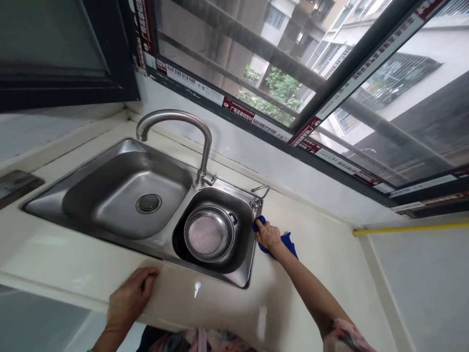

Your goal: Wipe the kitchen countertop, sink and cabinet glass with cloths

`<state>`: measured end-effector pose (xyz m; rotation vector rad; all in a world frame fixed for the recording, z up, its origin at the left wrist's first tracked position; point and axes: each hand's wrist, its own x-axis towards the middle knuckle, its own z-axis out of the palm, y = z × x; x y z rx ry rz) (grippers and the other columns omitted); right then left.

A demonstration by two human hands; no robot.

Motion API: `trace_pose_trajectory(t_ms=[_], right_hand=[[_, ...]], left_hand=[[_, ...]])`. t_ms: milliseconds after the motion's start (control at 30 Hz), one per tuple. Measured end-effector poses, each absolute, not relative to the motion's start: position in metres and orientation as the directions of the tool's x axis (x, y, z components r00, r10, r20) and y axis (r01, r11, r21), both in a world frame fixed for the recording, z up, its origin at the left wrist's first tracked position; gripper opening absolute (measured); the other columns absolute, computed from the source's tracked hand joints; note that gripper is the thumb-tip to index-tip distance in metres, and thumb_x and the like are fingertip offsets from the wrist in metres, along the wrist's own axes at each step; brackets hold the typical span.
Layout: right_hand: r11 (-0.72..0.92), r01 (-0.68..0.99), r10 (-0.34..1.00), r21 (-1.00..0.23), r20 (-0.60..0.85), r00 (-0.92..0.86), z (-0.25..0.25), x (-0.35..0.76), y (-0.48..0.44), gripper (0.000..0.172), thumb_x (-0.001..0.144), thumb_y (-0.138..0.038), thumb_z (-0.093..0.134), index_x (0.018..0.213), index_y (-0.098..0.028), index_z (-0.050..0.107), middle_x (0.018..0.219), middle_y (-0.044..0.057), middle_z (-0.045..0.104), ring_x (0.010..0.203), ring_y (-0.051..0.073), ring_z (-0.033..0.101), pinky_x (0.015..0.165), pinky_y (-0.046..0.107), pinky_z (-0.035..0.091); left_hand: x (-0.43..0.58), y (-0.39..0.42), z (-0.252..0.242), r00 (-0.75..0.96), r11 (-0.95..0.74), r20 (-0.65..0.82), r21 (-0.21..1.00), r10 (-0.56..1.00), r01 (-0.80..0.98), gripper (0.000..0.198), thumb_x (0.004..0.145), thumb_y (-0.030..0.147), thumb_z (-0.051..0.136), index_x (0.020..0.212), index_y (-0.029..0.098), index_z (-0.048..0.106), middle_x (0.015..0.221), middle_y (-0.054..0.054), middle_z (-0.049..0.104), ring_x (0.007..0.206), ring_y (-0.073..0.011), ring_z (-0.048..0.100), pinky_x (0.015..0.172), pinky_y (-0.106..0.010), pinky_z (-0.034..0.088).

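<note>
My right hand [268, 235] presses a blue cloth [289, 243] onto the cream countertop [315, 254] right at the right rim of the steel double sink [110, 195]. My left hand [129, 299] rests flat on the counter's front edge, fingers bent over it, holding nothing. A round steel strainer bowl [208, 233] sits in the smaller right basin. The larger left basin holds only its drain [148, 203]. A curved steel tap [176, 128] rises behind the sink.
A small second tap [257, 195] stands at the sink's back right corner. A dark-framed window [300, 112] runs along the back wall. A yellow strip [410, 229] edges the wall at right. A dark hob corner [14, 186] shows at far left.
</note>
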<state>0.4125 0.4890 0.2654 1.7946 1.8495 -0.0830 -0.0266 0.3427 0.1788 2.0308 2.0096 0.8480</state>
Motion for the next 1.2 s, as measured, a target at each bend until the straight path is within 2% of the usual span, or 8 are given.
trace_pose_trajectory(t_ms=[67, 233, 400, 733, 933, 1133, 1200], right_hand=[[0.112, 0.937, 0.906, 0.332, -0.421, 0.041, 0.266, 0.422, 0.502, 0.044, 0.102, -0.034, 0.044, 0.146, -0.026, 0.048, 0.122, 0.017, 0.066, 0.1, 0.027, 0.073, 0.082, 0.036, 0.053], [0.133, 0.929, 0.908, 0.345, -0.419, 0.025, 0.267, 0.445, 0.533, 0.054, 0.103, -0.034, 0.042, 0.157, -0.033, 0.037, 0.125, 0.015, 0.065, 0.102, 0.029, 0.073, 0.083, 0.037, 0.053], [0.133, 0.919, 0.912, 0.37, -0.41, 0.033, 0.266, 0.461, 0.566, 0.058, 0.104, -0.035, 0.037, 0.162, -0.033, 0.029, 0.128, 0.017, 0.062, 0.104, 0.03, 0.072, 0.085, 0.038, 0.053], [0.227, 0.905, 0.908, 0.36, -0.415, -0.062, 0.263, 0.48, 0.598, 0.057, 0.103, -0.037, 0.037, 0.16, -0.032, 0.032, 0.129, 0.016, 0.061, 0.104, 0.03, 0.071, 0.085, 0.039, 0.053], [0.263, 0.904, 0.898, 0.337, -0.429, -0.102, 0.262, 0.485, 0.6, 0.057, 0.102, -0.037, 0.038, 0.158, -0.026, 0.035, 0.129, 0.018, 0.063, 0.104, 0.031, 0.071, 0.085, 0.039, 0.052], [0.258, 0.906, 0.895, 0.336, -0.435, -0.094, 0.26, 0.479, 0.603, 0.053, 0.1, -0.038, 0.04, 0.15, -0.02, 0.044, 0.122, 0.017, 0.068, 0.104, 0.032, 0.072, 0.084, 0.039, 0.052], [0.249, 0.906, 0.898, 0.344, -0.433, -0.082, 0.26, 0.476, 0.6, 0.054, 0.1, -0.038, 0.041, 0.151, -0.02, 0.043, 0.121, 0.017, 0.068, 0.103, 0.032, 0.073, 0.083, 0.039, 0.052]], left_hand=[[-0.027, 0.342, 0.178, -0.059, -0.092, 0.288, 0.483, 0.956, 0.871, 0.034, 0.098, 0.034, 0.042, 0.093, 0.024, 0.074, 0.09, 0.004, 0.078, 0.071, -0.0128, 0.072, 0.061, -0.023, 0.052], [-0.029, 0.341, 0.178, -0.057, -0.095, 0.289, 0.485, 0.956, 0.869, 0.033, 0.097, 0.036, 0.044, 0.092, 0.024, 0.074, 0.09, 0.005, 0.078, 0.074, -0.011, 0.073, 0.062, -0.021, 0.053], [-0.027, 0.342, 0.181, -0.051, -0.108, 0.306, 0.479, 0.951, 0.871, 0.03, 0.098, 0.035, 0.045, 0.092, 0.024, 0.072, 0.088, 0.006, 0.077, 0.075, -0.01, 0.073, 0.064, -0.02, 0.052], [-0.024, 0.345, 0.192, 0.006, -0.157, 0.345, 0.412, 0.938, 0.898, 0.027, 0.099, 0.027, 0.044, 0.091, 0.025, 0.07, 0.089, 0.009, 0.076, 0.075, -0.0074, 0.072, 0.066, -0.02, 0.05], [-0.025, 0.343, 0.19, 0.014, -0.164, 0.326, 0.44, 0.945, 0.883, 0.025, 0.1, 0.027, 0.044, 0.093, 0.024, 0.068, 0.091, 0.007, 0.075, 0.079, -0.0077, 0.073, 0.072, -0.02, 0.05], [-0.024, 0.343, 0.192, 0.016, -0.173, 0.332, 0.447, 0.943, 0.878, 0.024, 0.1, 0.026, 0.046, 0.095, 0.024, 0.068, 0.092, 0.007, 0.075, 0.08, -0.0083, 0.073, 0.074, -0.02, 0.05], [-0.023, 0.343, 0.192, 0.008, -0.166, 0.328, 0.456, 0.945, 0.874, 0.024, 0.1, 0.027, 0.046, 0.095, 0.024, 0.069, 0.092, 0.007, 0.076, 0.079, -0.008, 0.073, 0.072, -0.02, 0.05]])
